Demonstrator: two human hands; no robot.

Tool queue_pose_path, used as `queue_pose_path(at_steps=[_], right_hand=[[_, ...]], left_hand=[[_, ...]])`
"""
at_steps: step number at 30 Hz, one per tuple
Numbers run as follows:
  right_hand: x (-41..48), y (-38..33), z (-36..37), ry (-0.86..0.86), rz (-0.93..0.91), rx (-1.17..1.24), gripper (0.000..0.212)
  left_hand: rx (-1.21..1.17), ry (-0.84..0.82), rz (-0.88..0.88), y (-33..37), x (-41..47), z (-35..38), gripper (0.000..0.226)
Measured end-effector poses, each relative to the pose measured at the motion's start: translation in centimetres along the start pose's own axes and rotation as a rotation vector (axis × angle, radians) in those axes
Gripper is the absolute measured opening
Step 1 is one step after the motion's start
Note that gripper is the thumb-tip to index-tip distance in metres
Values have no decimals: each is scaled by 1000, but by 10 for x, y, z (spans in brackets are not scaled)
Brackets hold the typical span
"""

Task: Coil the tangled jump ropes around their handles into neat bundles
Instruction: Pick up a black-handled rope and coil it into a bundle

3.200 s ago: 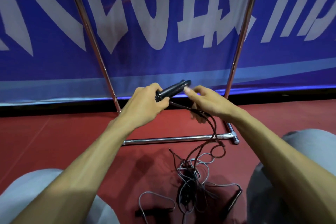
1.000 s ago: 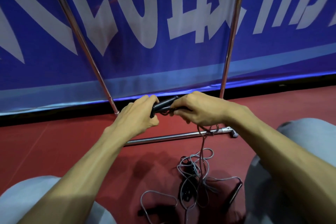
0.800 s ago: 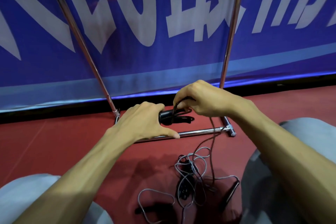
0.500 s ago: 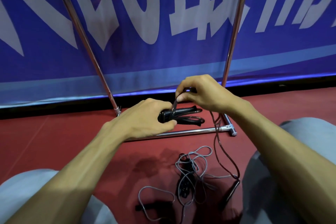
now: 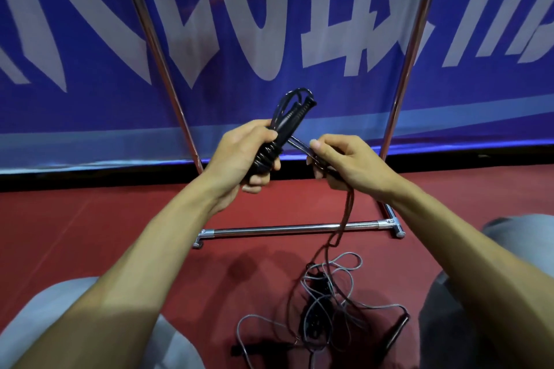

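Note:
My left hand (image 5: 244,153) grips a pair of black jump-rope handles (image 5: 289,118) held upright and tilted right, with several turns of dark rope wound round their lower part. My right hand (image 5: 341,163) pinches the same dark rope (image 5: 344,219) just right of the handles; the rope hangs from it down to the floor. On the red floor between my knees lies a tangle of grey and dark rope (image 5: 326,305). Two more black handles lie there, one (image 5: 395,334) at the right and one (image 5: 257,349) at the bottom.
A chrome floor bar (image 5: 287,229) of a stand lies across the floor just beyond the tangle, with two chrome uprights (image 5: 156,48) (image 5: 410,48) rising from it. A blue banner (image 5: 90,108) with white lettering closes off the back. My grey-clad knees (image 5: 485,293) flank the tangle.
My left hand has lifted and turned the handles from lying level to pointing up. More turns of rope sit round them. My right hand has come down to the right, drawing rope from the pile.

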State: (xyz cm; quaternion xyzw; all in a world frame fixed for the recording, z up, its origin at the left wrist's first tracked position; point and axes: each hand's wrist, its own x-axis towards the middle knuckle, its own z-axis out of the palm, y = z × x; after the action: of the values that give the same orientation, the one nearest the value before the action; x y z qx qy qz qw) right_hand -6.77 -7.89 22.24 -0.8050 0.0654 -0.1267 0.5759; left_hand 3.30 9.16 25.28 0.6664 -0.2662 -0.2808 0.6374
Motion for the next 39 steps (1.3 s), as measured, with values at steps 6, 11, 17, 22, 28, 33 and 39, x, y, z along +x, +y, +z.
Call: queue_pose_path(at_steps=[6,11,17,22,28,33,39], right_hand=[[-2,-1,3,-44,31,-61,30],[-1,4,5,16,50,-88,24],[-5,1,5,34,58,-90,21],[-12,-5,0,-34,90,35,20],[-13,-13,-2,-159,59,-258,27],[-15,-20,-6,-217,-13,-478,26],[-17,-26,-9,-155,-14,-292,25]], left_hand=[[-44,213,-33,-5,7,2,17],[-7,357,-18,-11,13,-2,21],[66,473,-6,-22,24,-18,19],[540,477,128,-26,20,-32,21],[855,387,238,-29,14,-28,28],[1165,272,285,-37,11,-20,28],[1273,102,173,-39,8,-10,20]])
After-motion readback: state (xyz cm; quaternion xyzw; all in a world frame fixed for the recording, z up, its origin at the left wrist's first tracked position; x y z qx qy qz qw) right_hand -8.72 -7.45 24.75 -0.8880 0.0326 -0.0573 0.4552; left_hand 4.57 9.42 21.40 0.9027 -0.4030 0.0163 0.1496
